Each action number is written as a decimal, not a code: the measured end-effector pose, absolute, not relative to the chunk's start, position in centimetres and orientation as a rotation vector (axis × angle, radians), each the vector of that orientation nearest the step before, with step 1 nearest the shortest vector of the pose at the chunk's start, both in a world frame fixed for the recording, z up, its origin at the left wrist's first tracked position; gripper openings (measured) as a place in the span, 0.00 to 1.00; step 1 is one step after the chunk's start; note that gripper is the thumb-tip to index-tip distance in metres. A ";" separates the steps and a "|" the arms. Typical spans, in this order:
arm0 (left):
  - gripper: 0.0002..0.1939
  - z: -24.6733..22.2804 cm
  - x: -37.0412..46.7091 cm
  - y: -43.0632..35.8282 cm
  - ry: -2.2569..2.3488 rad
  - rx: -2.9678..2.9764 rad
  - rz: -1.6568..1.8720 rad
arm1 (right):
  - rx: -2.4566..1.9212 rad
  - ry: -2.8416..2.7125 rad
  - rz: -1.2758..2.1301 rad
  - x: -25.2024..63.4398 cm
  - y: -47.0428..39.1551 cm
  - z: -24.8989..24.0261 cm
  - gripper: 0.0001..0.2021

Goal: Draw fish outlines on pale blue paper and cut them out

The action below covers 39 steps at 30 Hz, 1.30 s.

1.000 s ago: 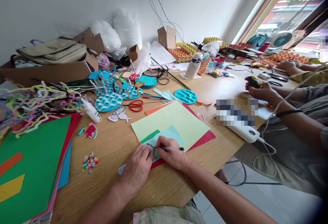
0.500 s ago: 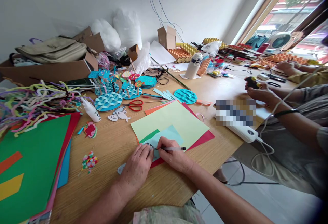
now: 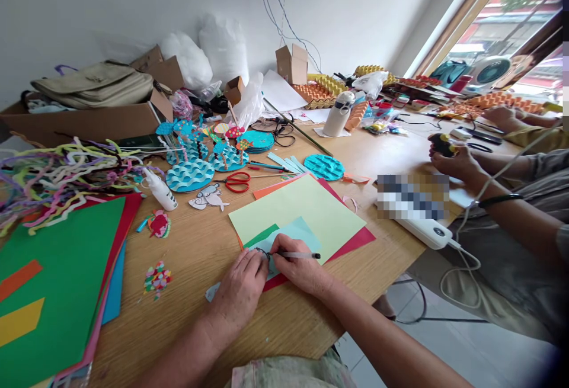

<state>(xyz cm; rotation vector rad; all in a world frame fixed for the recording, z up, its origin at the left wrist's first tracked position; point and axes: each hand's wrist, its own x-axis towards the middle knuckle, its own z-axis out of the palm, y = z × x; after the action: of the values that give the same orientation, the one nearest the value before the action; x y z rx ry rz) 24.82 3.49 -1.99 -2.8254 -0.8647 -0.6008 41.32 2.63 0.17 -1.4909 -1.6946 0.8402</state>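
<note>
Light-blue paper sheet [image 3: 304, 231] at lower centre, overlapping pale-green paper sheet [image 3: 288, 200]. Slim clear-barrelled pen [image 3: 299, 255] pinched in right hand [image 3: 299, 268], near dark drawn lines [image 3: 263, 251]. Left hand [image 3: 242, 283] resting unclenched beside them. Red-handled scissors [image 3: 237, 182] left of centre; white plastic bottle [image 3: 162, 191] farther left.

A: Room, quick?
B: Plain white wall [image 3: 355, 15], loose wires [image 3: 270, 6] hanging down it.
A: Window [image 3: 493, 26]?
B: Right side, wood frame [image 3: 460, 12]. Daylight, glare on the tabletop.
A: Furniture?
B: Long wooden table [image 3: 186, 329], light brown, grain showing.
A: Floor [image 3: 377, 355]?
B: Pale tiles, thin seams, lower right.
</note>
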 end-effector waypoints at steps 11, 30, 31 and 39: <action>0.17 -1.9 25.0 3.4 -0.835 -2.800 -0.568 | -1.530 -1.765 0.743 41.6 2.4 -0.3 0.06; 0.20 -2.3 24.8 3.5 -0.799 -2.728 -0.600 | -1.555 -1.790 0.683 40.9 0.6 0.0 0.06; 0.20 -2.3 24.8 3.5 -0.799 -2.724 -0.602 | -1.554 -1.780 0.687 40.9 0.6 0.1 0.06; 0.20 -1.9 24.7 3.5 -0.767 -2.725 -0.599 | -1.564 -1.657 0.712 41.0 0.6 0.1 0.06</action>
<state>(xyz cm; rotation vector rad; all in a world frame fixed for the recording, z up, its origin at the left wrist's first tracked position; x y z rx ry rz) 24.74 3.53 -1.93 -2.7252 -0.7668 -0.5991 41.04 0.59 0.06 -1.5640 -1.6569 0.7120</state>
